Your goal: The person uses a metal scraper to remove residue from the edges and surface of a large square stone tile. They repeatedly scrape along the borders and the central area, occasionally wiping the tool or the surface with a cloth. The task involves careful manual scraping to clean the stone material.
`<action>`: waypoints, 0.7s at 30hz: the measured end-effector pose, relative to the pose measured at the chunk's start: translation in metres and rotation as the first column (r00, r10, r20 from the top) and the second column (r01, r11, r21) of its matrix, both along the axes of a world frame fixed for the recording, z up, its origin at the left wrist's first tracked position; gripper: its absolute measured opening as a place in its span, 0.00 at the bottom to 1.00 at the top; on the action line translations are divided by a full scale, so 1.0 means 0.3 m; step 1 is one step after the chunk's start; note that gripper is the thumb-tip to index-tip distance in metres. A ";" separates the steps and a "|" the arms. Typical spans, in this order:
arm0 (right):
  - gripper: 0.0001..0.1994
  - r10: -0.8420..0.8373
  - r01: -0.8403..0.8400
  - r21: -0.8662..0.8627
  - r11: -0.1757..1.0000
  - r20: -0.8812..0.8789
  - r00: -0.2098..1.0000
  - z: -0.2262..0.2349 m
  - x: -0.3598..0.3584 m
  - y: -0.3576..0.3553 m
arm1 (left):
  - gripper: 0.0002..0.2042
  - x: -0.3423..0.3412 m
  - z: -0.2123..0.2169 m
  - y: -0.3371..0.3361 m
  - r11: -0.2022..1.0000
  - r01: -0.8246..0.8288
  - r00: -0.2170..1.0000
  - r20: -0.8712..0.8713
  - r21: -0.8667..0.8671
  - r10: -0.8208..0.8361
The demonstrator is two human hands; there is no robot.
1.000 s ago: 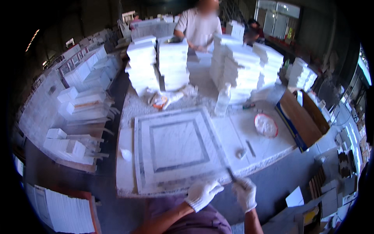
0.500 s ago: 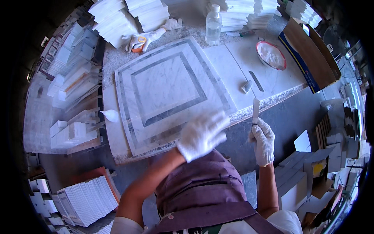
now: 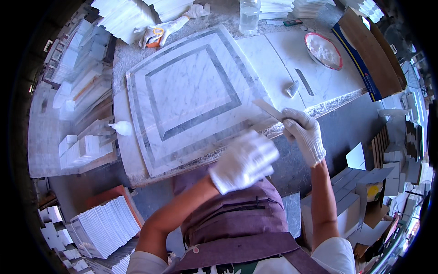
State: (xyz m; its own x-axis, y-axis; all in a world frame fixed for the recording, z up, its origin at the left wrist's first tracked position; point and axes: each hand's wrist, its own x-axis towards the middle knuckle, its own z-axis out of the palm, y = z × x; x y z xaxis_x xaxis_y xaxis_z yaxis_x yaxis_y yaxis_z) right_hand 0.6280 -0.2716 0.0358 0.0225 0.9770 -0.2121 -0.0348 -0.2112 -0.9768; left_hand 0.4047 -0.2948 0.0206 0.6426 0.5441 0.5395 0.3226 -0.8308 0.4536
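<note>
My right hand (image 3: 305, 132), in a white knitted glove, is closed around one end of a thin flat metal-looking strip (image 3: 268, 109). The strip's free end points left over the near right corner of a marble panel (image 3: 189, 91). Grey bands form frames on this white, veined panel, which lies on the worktable. My left hand (image 3: 244, 160), gloved alike, hovers at the table's near edge by the panel. Motion blurs its fingers, but they look loosely spread with nothing visible in them. A dark flat strip (image 3: 304, 82) and a small grey lump (image 3: 292, 89) lie right of the panel.
A red-rimmed bowl of white paste (image 3: 323, 50) and a cardboard box (image 3: 369, 55) stand at the right. A clear bottle (image 3: 249, 18) and an empty-looking glove (image 3: 169, 31) sit behind the panel. A white squeeze bottle (image 3: 121, 128) lies left; stacked tiles (image 3: 107, 226) are below.
My right hand has risen toward the table, and its strip has swung from upright to pointing left. My left hand has shifted slightly right and down. The whole view has shifted a little.
</note>
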 end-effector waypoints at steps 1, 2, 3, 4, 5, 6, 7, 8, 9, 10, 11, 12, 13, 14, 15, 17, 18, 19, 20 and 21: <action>0.12 0.039 -0.040 0.001 0.999 0.088 0.995 -0.003 0.005 0.038 | 0.19 -0.021 0.016 0.052 0.996 -0.090 0.995 0.031 -0.003 0.090; 0.12 0.098 -0.100 0.003 0.995 0.165 0.981 -0.004 -0.001 0.078 | 0.20 -0.057 0.018 0.083 0.978 -0.208 0.978 0.027 -0.034 0.209; 0.12 0.156 -0.162 0.003 0.987 0.244 0.957 -0.004 -0.014 0.110 | 0.21 -0.091 0.013 0.106 0.944 -0.324 0.945 0.022 -0.062 0.326; 0.12 0.185 -0.194 0.009 0.981 0.270 0.945 -0.003 -0.027 0.132 | 0.23 -0.110 -0.010 0.124 0.891 -0.451 0.889 0.062 -0.049 0.453; 0.12 0.218 -0.233 0.014 0.972 0.297 0.930 -0.001 -0.041 0.153 | 0.25 -0.124 -0.024 0.140 0.818 -0.574 0.812 0.104 -0.040 0.575; 0.12 0.248 -0.268 0.019 0.963 0.324 0.913 0.003 -0.053 0.171 | 0.29 -0.131 -0.028 0.156 0.760 -0.642 0.754 0.095 -0.099 0.650; 0.12 0.274 -0.301 0.022 0.953 0.351 0.895 0.008 -0.063 0.186 | 0.32 -0.142 -0.033 0.177 0.766 -0.623 0.759 0.114 -0.159 0.641; 0.12 0.309 -0.326 -0.012 0.945 0.354 0.883 0.014 -0.067 0.197 | 0.30 -0.140 -0.030 0.187 0.753 -0.595 0.766 0.087 -0.282 0.638; 0.12 0.326 -0.341 -0.023 0.940 0.352 0.877 0.006 -0.068 0.206 | 0.28 -0.136 -0.021 0.196 0.727 -0.558 0.775 0.061 -0.400 0.629; 0.11 0.342 -0.354 -0.033 0.935 0.349 0.872 -0.005 -0.067 0.213 | 0.26 -0.129 -0.008 0.205 0.709 -0.510 0.797 0.042 -0.487 0.602; 0.11 0.358 -0.366 -0.043 0.930 0.346 0.867 -0.013 -0.066 0.220 | 0.23 -0.123 0.009 0.215 0.682 -0.459 0.819 0.026 -0.569 0.573; 0.11 0.364 -0.379 -0.036 0.925 0.373 0.854 -0.017 -0.063 0.227 | 0.21 -0.117 0.015 0.224 0.647 -0.406 0.841 0.013 -0.646 0.541; 0.11 0.369 -0.391 -0.029 0.920 0.399 0.840 -0.022 -0.059 0.232 | 0.19 -0.112 0.008 0.232 0.686 -0.439 0.849 -0.017 -0.580 0.528; 0.11 0.375 -0.404 -0.023 0.914 0.424 0.825 -0.026 -0.057 0.237 | 0.16 -0.110 -0.001 0.237 0.723 -0.467 0.854 -0.050 -0.510 0.517; 0.11 0.375 -0.407 -0.017 0.913 0.426 0.823 -0.028 -0.057 0.243 | 0.13 -0.105 -0.004 0.239 0.755 -0.490 0.857 -0.082 -0.435 0.508; 0.11 0.376 -0.413 -0.008 0.911 0.430 0.821 -0.031 -0.056 0.254 | 0.12 -0.092 0.017 0.239 0.727 -0.536 0.840 -0.188 -0.429 0.509; 0.11 0.381 -0.434 0.001 0.901 0.477 0.792 -0.035 -0.052 0.262 | 0.11 -0.085 0.024 0.239 0.712 -0.559 0.828 -0.240 -0.424 0.507; 0.11 0.385 -0.455 0.009 0.890 0.522 0.762 -0.039 -0.047 0.270 | 0.10 -0.079 0.021 0.239 0.721 -0.568 0.823 -0.251 -0.397 0.510; 0.11 0.385 -0.478 0.017 0.878 0.567 0.728 -0.038 -0.044 0.278 | 0.10 -0.073 0.019 0.240 0.729 -0.576 0.818 -0.261 -0.369 0.513; 0.11 0.404 -0.476 -0.011 0.879 0.547 0.733 -0.034 -0.043 0.284 | 0.09 -0.070 0.017 0.241 0.737 -0.583 0.812 -0.270 -0.341 0.518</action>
State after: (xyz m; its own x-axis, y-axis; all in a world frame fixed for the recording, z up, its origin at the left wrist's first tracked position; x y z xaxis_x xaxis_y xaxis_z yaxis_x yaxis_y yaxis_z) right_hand 0.6150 -0.1864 0.0255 -0.3460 0.9216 -0.1758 0.5496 0.0472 -0.8341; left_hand 0.3836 -0.2224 0.0258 0.2165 0.9680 0.1271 0.7568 -0.2487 0.6045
